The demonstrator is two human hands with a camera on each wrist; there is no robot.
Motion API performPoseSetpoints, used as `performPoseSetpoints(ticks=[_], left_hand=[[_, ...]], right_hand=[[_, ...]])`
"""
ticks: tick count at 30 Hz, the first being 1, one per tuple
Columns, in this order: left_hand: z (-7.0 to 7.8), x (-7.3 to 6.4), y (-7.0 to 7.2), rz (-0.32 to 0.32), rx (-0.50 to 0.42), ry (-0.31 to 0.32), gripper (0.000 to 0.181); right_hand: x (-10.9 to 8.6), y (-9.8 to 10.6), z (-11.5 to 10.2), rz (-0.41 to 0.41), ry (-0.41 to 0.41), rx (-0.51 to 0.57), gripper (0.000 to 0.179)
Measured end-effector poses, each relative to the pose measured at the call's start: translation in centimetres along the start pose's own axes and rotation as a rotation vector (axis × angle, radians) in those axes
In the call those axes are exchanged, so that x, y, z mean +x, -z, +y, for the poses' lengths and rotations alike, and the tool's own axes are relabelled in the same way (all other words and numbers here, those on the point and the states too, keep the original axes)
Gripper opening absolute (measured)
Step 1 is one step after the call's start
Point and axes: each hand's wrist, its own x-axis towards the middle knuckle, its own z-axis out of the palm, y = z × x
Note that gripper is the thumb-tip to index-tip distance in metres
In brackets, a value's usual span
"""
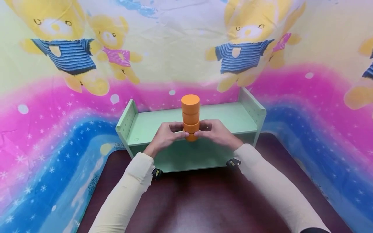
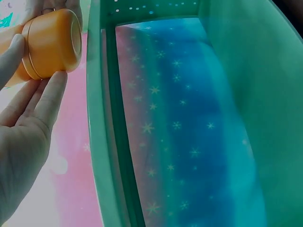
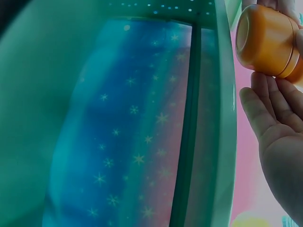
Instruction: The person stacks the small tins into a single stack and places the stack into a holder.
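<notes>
An upright orange cylinder [image 1: 190,110] with several grooves round it, like stacked round jars, is held above the front edge of a pale green shelf [image 1: 163,124]. My left hand [image 1: 166,133] grips its lower part from the left, thumb in front and fingers behind. From the right, my right hand [image 1: 218,132] grips the same part in mirror fashion. Both wrist views show the rounded bottom end of the orange cylinder [image 2: 54,42] [image 3: 265,40] between thumb and fingers. Whether the sections are separate pieces, I cannot tell.
The shelf has raised side panels with small holes, the right panel [image 1: 253,106] and the left panel [image 1: 126,121]. It stands on a dark reddish-brown table [image 1: 192,200]. Behind and beside hangs a cloth [image 1: 175,48] printed with bears.
</notes>
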Motion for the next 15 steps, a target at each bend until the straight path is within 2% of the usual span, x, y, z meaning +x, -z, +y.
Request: performPoseSetpoints(ticks=[15], left_hand=[[-0.6, 1.2, -0.2, -0.002, -0.026, -0.002, 0.045]], right_hand=[[1.3, 0.5, 0.4, -0.019, -0.065, -0.029, 0.053]])
